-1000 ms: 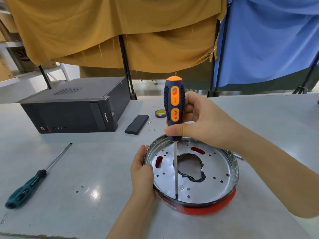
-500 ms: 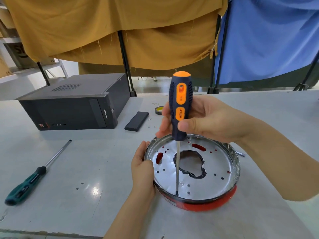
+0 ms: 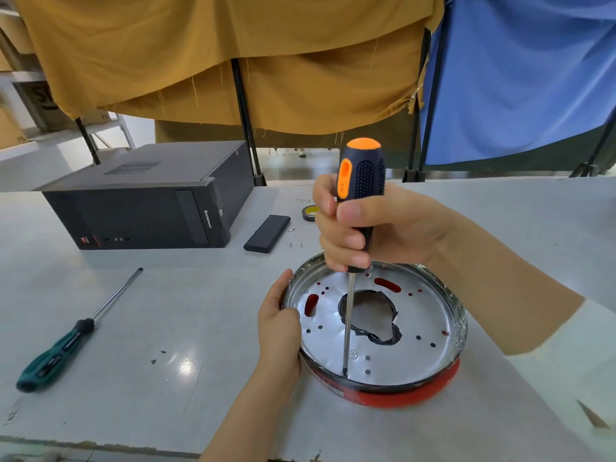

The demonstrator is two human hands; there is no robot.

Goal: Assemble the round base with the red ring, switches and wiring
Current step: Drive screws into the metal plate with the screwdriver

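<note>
Head view: two screwdrivers, one round base (image 3: pixel 413 315) on the bench (image 3: pixel 166 311).
Right hand (image 3: pixel 376 228): grip closed round the orange-black screwdriver (image 3: pixel 361 181), tip set inside the base's near rim.
Left hand (image 3: pixel 280 325): grip wrapped on the base's left rim.
Green screwdriver (image 3: pixel 56 355): laid well left, untouched.

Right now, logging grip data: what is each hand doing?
Left hand: closed on the round base rim.
Right hand: closed around the orange screwdriver.

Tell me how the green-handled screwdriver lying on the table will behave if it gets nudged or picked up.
The green-handled screwdriver would probably roll if nudged sideways: its long round steel shaft lies flat on the smooth grey table. It should stay rigid when lifted. The thick handle likely makes it handle-heavy, so gripping there seems steadiest.
</note>
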